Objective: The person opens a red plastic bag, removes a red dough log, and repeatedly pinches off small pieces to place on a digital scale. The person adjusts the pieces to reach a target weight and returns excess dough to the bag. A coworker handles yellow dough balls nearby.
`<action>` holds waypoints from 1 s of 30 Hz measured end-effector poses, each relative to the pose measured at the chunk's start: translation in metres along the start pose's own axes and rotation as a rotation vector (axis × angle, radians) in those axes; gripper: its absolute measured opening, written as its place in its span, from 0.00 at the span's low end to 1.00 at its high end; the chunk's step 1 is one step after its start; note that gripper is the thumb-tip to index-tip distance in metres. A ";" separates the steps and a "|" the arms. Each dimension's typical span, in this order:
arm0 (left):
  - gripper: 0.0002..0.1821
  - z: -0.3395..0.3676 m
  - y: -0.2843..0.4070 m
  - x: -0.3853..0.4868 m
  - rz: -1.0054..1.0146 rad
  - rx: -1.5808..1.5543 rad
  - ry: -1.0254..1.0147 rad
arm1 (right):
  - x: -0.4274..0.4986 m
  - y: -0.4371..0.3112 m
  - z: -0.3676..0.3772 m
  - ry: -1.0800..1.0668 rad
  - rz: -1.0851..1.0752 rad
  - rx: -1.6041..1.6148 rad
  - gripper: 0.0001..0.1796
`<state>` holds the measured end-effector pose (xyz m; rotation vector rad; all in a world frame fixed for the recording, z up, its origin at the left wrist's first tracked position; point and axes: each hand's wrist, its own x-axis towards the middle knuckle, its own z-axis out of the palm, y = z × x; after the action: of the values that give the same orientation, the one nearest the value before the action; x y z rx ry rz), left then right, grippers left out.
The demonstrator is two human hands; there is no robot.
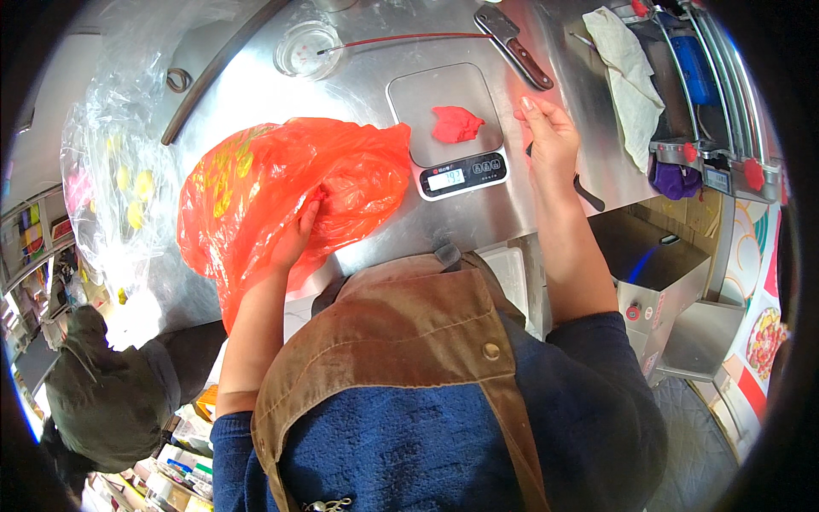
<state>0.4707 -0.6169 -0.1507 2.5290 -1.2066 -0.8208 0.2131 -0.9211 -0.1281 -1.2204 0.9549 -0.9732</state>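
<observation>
A torn lump of red dough lies on the steel plate of a digital kitchen scale, whose display is lit. My left hand reaches into a crumpled red plastic bag left of the scale. Its fingertips close on a small piece that matches the red dough; the bag hides part of the hand. To the right of the scale, my right hand is raised, thumb and fingers drawn together. Any small bit between them is too small to tell.
Behind the scale lie a wooden-handled cleaver, a thin red rod and a glass dish. Clear plastic covers the left side. A cloth lies near a metal machine. Someone in dark clothing is at lower left.
</observation>
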 end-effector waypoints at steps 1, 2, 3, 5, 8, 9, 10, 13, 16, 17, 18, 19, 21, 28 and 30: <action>0.34 0.000 0.000 0.000 0.012 0.019 0.014 | 0.002 0.002 0.000 0.047 0.003 0.016 0.13; 0.34 -0.001 0.001 0.000 0.023 0.023 0.018 | 0.003 0.003 0.000 0.035 -0.024 0.040 0.13; 0.34 -0.001 0.001 0.000 0.034 0.028 0.022 | 0.006 0.004 0.000 0.087 -0.015 0.016 0.14; 0.34 -0.001 0.002 0.000 0.040 0.017 0.028 | 0.007 0.005 0.002 0.006 0.053 -0.140 0.14; 0.34 -0.002 0.005 -0.001 0.021 -0.019 0.023 | 0.007 0.002 0.015 -0.160 -0.321 -0.601 0.15; 0.33 -0.003 0.007 -0.002 0.010 -0.023 0.014 | 0.006 0.000 0.021 -0.239 -0.536 -0.778 0.16; 0.33 -0.005 0.009 -0.002 -0.002 -0.028 0.005 | 0.003 -0.002 0.026 -0.256 -0.575 -0.807 0.17; 0.33 -0.013 0.015 -0.004 0.048 0.076 0.055 | -0.005 -0.003 0.041 -0.349 -0.675 -0.934 0.21; 0.28 -0.028 0.026 -0.009 -0.064 -0.003 0.081 | -0.012 0.008 0.050 -0.496 -0.756 -1.075 0.23; 0.29 -0.034 0.030 -0.012 -0.057 -0.011 0.098 | -0.012 0.014 0.051 -0.526 -0.696 -1.084 0.22; 0.29 -0.039 0.034 -0.015 -0.076 -0.017 0.100 | -0.012 0.019 0.052 -0.552 -0.669 -1.090 0.21; 0.29 -0.045 0.037 -0.020 -0.097 -0.023 0.103 | -0.011 0.024 0.051 -0.573 -0.664 -1.079 0.20; 0.30 -0.057 0.041 -0.028 -0.170 -0.119 0.098 | -0.007 0.029 0.051 -0.602 -0.693 -1.112 0.16; 0.25 -0.122 0.007 -0.006 0.049 -0.039 0.330 | -0.027 -0.025 0.079 -0.249 0.238 -0.034 0.09; 0.25 -0.140 -0.001 0.010 0.093 -0.296 0.345 | -0.066 -0.044 0.097 -0.585 0.370 0.216 0.10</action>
<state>0.5565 -0.6296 -0.0399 2.2384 -0.9995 -0.4730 0.2816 -0.8333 -0.0714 -1.0120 0.5605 -0.3748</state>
